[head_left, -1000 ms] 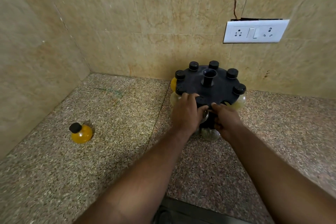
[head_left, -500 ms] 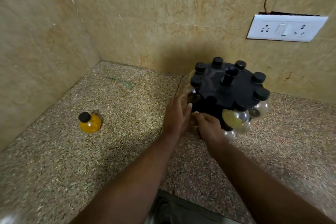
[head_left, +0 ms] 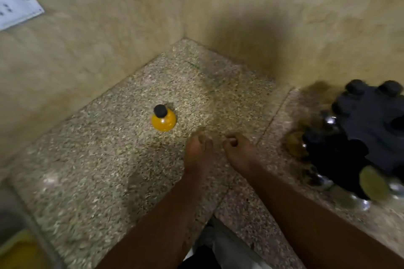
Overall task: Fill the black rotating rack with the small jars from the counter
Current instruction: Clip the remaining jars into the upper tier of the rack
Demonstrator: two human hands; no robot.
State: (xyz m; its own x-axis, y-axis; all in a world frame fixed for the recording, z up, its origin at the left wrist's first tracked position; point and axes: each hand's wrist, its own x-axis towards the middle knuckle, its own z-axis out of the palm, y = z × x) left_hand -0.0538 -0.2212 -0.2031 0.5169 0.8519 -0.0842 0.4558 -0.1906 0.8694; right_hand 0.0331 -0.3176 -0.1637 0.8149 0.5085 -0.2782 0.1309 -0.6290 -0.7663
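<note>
One small round clear jar of yellow powder with a black screw cap (head_left: 163, 119) stands upright on the speckled granite counter (head_left: 98, 181). It is left of centre and well apart from the black round plastic rotating rack (head_left: 371, 129) at the right edge, whose slots already carry several capped jars.

Both hands hover low over the counter between jar and rack, nearer the jar, touching neither. The left hand (head_left: 200, 150) has its fingers fairly straight and close together, holding nothing. The right hand (head_left: 237, 152) has its fingers loosely curled in and is also empty, though blur softens both.

The jar looks light and rigid, probably glass or hard plastic. Its smooth, bulbous belly seems apt to slip if squeezed, and it could break if dropped on the stone. The narrow neck under the cap looks like the surest hold, pinched from above so the bulb can hang in a rack slot.
</note>
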